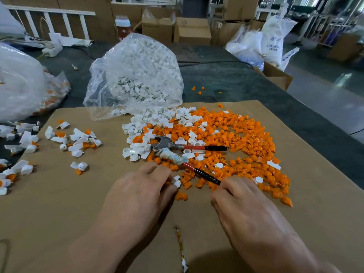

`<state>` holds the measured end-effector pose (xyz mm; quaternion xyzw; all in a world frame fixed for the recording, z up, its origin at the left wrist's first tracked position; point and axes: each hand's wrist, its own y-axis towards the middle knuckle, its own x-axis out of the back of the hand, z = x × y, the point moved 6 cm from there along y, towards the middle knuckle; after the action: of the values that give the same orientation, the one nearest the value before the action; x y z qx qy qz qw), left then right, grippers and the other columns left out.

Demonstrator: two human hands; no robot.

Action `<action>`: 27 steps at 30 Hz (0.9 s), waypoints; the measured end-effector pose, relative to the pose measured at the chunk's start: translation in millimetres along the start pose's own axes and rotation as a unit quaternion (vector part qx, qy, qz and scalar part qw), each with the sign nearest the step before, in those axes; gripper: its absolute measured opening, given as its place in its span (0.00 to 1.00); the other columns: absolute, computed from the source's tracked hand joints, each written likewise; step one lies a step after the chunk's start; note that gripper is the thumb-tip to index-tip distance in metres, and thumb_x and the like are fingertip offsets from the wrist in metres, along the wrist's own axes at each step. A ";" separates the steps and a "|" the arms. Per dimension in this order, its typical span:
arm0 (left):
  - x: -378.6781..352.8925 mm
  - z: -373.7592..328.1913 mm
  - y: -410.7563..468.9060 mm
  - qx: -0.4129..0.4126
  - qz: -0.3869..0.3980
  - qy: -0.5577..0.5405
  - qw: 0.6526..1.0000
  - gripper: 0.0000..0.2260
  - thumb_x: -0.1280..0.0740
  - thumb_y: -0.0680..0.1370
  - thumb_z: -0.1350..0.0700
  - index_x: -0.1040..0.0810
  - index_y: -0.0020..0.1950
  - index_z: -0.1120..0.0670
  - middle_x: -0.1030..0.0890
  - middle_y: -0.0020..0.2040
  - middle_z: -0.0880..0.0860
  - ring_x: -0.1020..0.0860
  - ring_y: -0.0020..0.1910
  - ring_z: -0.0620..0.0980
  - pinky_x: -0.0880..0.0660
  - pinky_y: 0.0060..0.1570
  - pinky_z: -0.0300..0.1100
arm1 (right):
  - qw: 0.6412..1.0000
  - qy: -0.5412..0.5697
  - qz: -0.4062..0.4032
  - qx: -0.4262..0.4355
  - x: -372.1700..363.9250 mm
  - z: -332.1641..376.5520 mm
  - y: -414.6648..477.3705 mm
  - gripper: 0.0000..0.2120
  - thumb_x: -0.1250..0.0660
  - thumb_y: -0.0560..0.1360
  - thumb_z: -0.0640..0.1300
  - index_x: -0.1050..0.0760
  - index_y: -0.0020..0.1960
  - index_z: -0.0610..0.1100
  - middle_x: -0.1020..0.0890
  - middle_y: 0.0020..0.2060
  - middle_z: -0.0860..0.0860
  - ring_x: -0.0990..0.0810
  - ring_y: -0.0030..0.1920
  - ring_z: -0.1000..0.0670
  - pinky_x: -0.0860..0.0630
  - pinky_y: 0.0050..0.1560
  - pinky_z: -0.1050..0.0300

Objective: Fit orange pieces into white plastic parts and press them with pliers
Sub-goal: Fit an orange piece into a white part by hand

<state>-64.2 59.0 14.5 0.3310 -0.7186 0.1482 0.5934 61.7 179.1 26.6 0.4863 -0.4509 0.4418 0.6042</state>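
Two bare forearms reach in from the near edge of the cardboard sheet (59,213) that covers this end of the counter (246,81). The left hand (141,186) has its grip pinching one white part (176,181) between thumb and fingertips, just above the sheet and beside the near rim of the orange pieces (236,138). The right hand (242,196) lies knuckles up with its fingers curled down, right at the black tip of the pliers' nearer handle; its fingertips are hidden, so I cannot tell whether its grip pinches anything.

The pliers (167,145) lie flat on the pile in the middle of the sheet, handles spread and pointing toward the right edge, the nearer handle wrapped in pale tape. Loose white parts (149,119) spill toward the far edge of the sheet from the mouth of a clear bag (136,75) full of them. Toward the left edge lie scattered white pieces with orange showing in them (78,138). A second clear bag (19,81) sits at the counter's left edge, and a few stray orange bits (199,90) rest on the dark counter beyond the sheet.
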 end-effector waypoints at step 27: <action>14.1 27.6 -4.8 0.166 -0.197 -0.282 0.924 0.07 0.35 0.76 0.42 0.23 0.43 0.44 0.19 0.37 0.40 0.22 0.35 0.39 0.32 0.30 0.33 | 0.938 0.315 -0.135 -0.053 4.4 4.1 54.4 0.06 0.37 0.79 0.47 0.29 0.47 0.59 0.24 0.44 0.61 0.25 0.47 0.59 0.28 0.43 0.69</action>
<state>-83.0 34.5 20.1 0.5882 -0.7414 0.0462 0.3198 9.2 182.9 41.6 0.3459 -0.1902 0.4622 0.7941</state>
